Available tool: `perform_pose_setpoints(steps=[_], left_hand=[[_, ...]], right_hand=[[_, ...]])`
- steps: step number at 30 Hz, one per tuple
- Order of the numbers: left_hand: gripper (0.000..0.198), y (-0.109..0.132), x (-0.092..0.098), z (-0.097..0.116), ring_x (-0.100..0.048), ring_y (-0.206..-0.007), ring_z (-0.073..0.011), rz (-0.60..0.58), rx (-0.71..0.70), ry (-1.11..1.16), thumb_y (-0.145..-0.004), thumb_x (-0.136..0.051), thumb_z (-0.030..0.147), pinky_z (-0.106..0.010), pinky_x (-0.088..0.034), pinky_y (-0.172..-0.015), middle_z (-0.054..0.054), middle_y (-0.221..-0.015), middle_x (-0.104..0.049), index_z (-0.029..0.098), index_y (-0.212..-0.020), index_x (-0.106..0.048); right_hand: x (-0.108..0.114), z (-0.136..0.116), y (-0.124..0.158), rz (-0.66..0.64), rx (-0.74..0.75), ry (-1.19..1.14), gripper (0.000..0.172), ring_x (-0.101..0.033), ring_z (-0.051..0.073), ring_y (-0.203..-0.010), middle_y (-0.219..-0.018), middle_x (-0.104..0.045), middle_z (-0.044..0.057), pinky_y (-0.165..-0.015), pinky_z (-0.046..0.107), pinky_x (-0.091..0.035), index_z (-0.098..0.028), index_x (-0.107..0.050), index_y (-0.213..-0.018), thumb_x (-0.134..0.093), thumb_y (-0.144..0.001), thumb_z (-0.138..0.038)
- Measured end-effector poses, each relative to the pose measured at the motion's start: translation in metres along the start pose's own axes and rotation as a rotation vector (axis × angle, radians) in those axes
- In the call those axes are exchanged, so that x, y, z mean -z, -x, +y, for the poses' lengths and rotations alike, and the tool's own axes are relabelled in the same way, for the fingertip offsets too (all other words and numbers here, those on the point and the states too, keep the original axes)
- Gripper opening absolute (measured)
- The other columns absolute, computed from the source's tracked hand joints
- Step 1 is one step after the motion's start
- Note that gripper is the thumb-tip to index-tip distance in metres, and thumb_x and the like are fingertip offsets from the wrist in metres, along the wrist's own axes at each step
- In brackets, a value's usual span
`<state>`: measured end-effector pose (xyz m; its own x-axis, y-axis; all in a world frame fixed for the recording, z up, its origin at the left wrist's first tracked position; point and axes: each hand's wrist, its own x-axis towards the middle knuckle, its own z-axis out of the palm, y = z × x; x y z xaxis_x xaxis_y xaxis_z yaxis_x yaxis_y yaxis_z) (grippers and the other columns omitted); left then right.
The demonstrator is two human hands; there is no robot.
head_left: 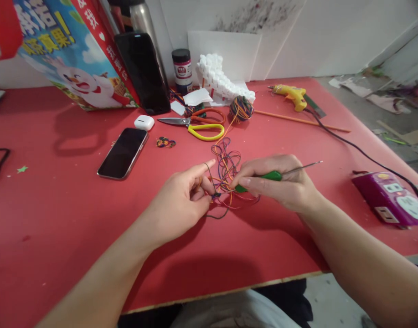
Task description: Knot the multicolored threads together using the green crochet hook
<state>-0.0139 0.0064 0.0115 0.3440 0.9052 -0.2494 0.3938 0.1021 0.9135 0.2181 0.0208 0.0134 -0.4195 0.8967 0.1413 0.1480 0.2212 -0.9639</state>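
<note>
My right hand [280, 182] is closed around a green-handled crochet hook [273, 175], its metal shaft sticking out to the right and its working end pointing left at the thread. My left hand [181, 200] pinches multicoloured yarn [225, 168], with the index finger stretched out and a strand looped over it. A loose tangle of the yarn lies on the red table [58, 218] between and behind the hands. The strand runs back to a small yarn ball [241, 108].
Yellow-handled scissors [198, 127], a phone [123, 152] lying flat, a white earbud case [144, 122], a second phone [143, 73] leaning upright, a colourful bag [72, 54], a yellow glue gun [292, 94] with its cord, and a purple power strip [389, 198] at the right edge.
</note>
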Motion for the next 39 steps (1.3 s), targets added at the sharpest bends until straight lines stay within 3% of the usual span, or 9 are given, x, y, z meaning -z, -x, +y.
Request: perform_pose_setpoints(steps=[5, 8, 13, 17, 21, 25, 31, 39], left_hand=[[0.070, -0.004, -0.001, 0.005, -0.052, -0.065, -0.0112, 0.082, 0.080, 0.128, -0.079, -0.077, 0.018, -0.027, -0.045, -0.065, 0.001, -0.085, -0.066, 0.016, -0.147, -0.063], [0.073, -0.009, 0.001, 0.009, -0.057, -0.067, -0.0117, 0.130, 0.139, 0.310, -0.072, -0.084, 0.015, -0.027, -0.048, -0.070, 0.002, -0.078, -0.068, 0.010, -0.142, -0.064], [0.062, -0.013, 0.006, 0.009, -0.066, -0.070, -0.0130, 0.110, 0.225, 0.655, -0.067, -0.087, 0.007, -0.024, -0.050, -0.070, -0.001, -0.074, -0.072, 0.009, -0.126, -0.071], [0.053, -0.012, 0.007, 0.012, -0.062, -0.062, -0.0086, 0.111, 0.340, 0.846, -0.072, -0.079, 0.000, -0.019, -0.049, -0.063, -0.004, -0.078, -0.074, 0.007, -0.124, -0.071], [0.047, -0.011, 0.007, 0.015, -0.060, -0.059, -0.0072, 0.101, 0.341, 0.924, -0.075, -0.076, 0.000, -0.016, -0.045, -0.055, -0.006, -0.081, -0.075, 0.007, -0.121, -0.073], [0.052, -0.010, 0.002, 0.016, -0.064, -0.065, -0.0096, 0.188, 0.235, 0.887, -0.071, -0.080, 0.001, -0.017, -0.050, -0.061, 0.000, -0.075, -0.071, 0.007, -0.122, -0.071], [0.063, -0.008, -0.008, 0.012, -0.063, -0.075, -0.0105, 0.324, -0.012, 0.545, -0.075, -0.082, 0.010, -0.021, -0.050, -0.070, 0.003, -0.081, -0.067, 0.013, -0.137, -0.069], [0.071, -0.007, -0.007, 0.012, -0.060, -0.075, -0.0113, 0.304, -0.032, 0.438, -0.080, -0.078, 0.014, -0.022, -0.049, -0.069, 0.003, -0.082, -0.064, 0.019, -0.149, -0.063]], right_hand=[[-0.009, 0.001, 0.002, 0.037, 0.230, 0.187, 0.019, -0.064, 0.013, -0.059, -0.069, -0.074, 0.002, -0.057, 0.025, -0.048, -0.018, -0.077, -0.080, -0.066, -0.095, -0.016], [-0.013, 0.001, 0.005, 0.070, 0.333, 0.251, 0.017, -0.067, 0.014, -0.062, -0.074, -0.076, 0.003, -0.059, 0.025, -0.051, -0.019, -0.077, -0.088, -0.064, -0.098, -0.014], [-0.018, 0.005, 0.007, 0.069, 0.482, 0.324, 0.016, -0.069, 0.014, -0.069, -0.079, -0.076, 0.005, -0.065, 0.025, -0.055, -0.016, -0.075, -0.104, -0.060, -0.101, -0.009], [-0.028, 0.016, 0.006, 0.107, 0.671, 0.635, 0.019, -0.071, 0.019, -0.076, -0.091, -0.075, 0.011, -0.065, 0.029, -0.058, -0.011, -0.068, -0.120, -0.057, -0.104, -0.014], [-0.039, 0.024, 0.005, 0.170, 0.831, 0.885, 0.023, -0.069, 0.019, -0.074, -0.088, -0.072, 0.008, -0.067, 0.032, -0.059, -0.013, -0.062, -0.128, -0.053, -0.106, -0.014], [-0.046, 0.022, 0.005, 0.207, 0.806, 1.024, 0.022, -0.067, 0.020, -0.072, -0.086, -0.073, 0.008, -0.066, 0.034, -0.057, -0.012, -0.065, -0.123, -0.051, -0.106, -0.012], [-0.054, 0.023, 0.009, 0.234, 0.738, 1.035, 0.025, -0.065, 0.022, -0.068, -0.084, -0.071, 0.010, -0.061, 0.035, -0.054, -0.005, -0.065, -0.125, -0.053, -0.104, -0.011], [-0.053, 0.026, 0.011, 0.223, 0.738, 0.945, 0.028, -0.068, 0.023, -0.074, -0.089, -0.074, 0.012, -0.067, 0.035, -0.057, -0.006, -0.059, -0.131, -0.051, -0.105, -0.011]])
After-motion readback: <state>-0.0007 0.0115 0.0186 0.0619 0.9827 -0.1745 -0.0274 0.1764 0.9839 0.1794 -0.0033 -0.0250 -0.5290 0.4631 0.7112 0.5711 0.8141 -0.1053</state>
